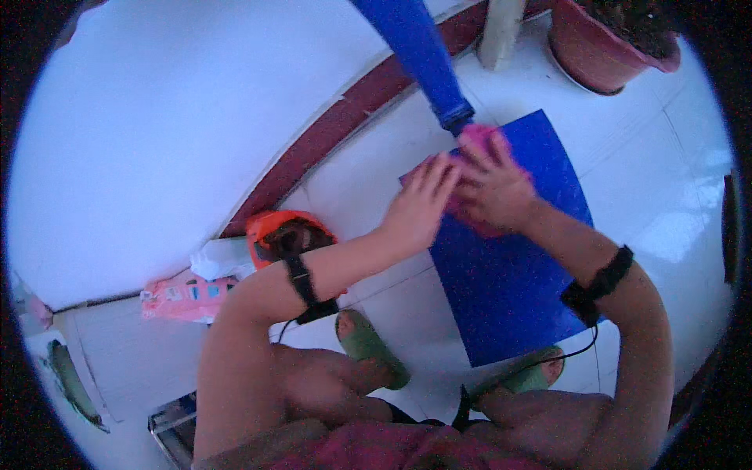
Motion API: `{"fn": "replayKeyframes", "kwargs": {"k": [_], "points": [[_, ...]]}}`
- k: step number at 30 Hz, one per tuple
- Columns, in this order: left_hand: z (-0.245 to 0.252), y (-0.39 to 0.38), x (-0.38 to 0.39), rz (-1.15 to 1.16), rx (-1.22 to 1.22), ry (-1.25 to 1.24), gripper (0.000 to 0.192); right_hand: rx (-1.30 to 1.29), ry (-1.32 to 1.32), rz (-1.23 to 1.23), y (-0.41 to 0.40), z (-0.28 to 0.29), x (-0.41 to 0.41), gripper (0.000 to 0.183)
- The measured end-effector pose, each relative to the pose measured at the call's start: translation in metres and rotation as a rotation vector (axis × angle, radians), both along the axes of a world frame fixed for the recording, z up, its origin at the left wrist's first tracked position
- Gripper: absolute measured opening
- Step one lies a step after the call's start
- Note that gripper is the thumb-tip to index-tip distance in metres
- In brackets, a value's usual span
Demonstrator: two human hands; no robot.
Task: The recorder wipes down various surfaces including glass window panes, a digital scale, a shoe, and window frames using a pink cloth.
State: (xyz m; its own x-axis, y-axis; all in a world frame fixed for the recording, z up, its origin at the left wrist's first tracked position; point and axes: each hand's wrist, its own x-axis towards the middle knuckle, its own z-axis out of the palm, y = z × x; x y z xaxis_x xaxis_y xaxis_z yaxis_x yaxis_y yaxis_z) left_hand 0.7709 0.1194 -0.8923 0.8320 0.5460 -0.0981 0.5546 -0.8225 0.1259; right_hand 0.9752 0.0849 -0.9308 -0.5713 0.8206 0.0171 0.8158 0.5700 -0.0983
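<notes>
A pink cloth lies bunched on the upper part of a flat blue panel. My right hand presses on the cloth with its fingers spread. Beside it my left hand is extended over the panel's left edge, its fingertips near or against the cloth and my right hand; whether it touches is unclear. A long blue strip with a dark end reaches from the top of the view towards the cloth. What joins the strip and the panel, if anything, is hidden by the cloth.
Along the left runs a white surface with a dark red border. An orange bag with dark contents and a pink package lie on the tiled floor. A planter stands upper right beside a pale post. Green slippers are below.
</notes>
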Motion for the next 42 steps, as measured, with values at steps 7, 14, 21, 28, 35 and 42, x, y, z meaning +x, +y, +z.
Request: {"fn": "replayKeyframes", "kwargs": {"k": [7,14,21,28,35,42], "points": [[-0.016,-0.053,0.059,-0.245,-0.181,-0.056,0.074,-0.059,0.282,-0.287,-0.069,0.006,0.061,0.051],[-0.038,-0.181,0.025,-0.608,-0.444,-0.080,0.068,-0.231,0.280,-0.093,-0.242,-0.002,0.056,0.045],[-0.045,-0.180,-0.028,-0.459,-0.649,-0.023,0.069,-0.319,0.311,0.312,-0.193,-0.014,0.018,0.037],[-0.029,-0.081,-0.051,-0.380,-0.196,0.135,0.058,-0.169,0.272,0.273,-0.070,-0.015,-0.017,0.054],[-0.006,-0.030,0.007,-0.061,-0.086,-0.055,0.074,-0.004,0.241,-0.058,-0.003,0.000,0.025,0.048],[-0.018,-0.028,0.040,-0.277,-0.195,-0.024,0.076,0.016,0.120,-0.354,-0.062,0.000,0.054,0.061]]}}
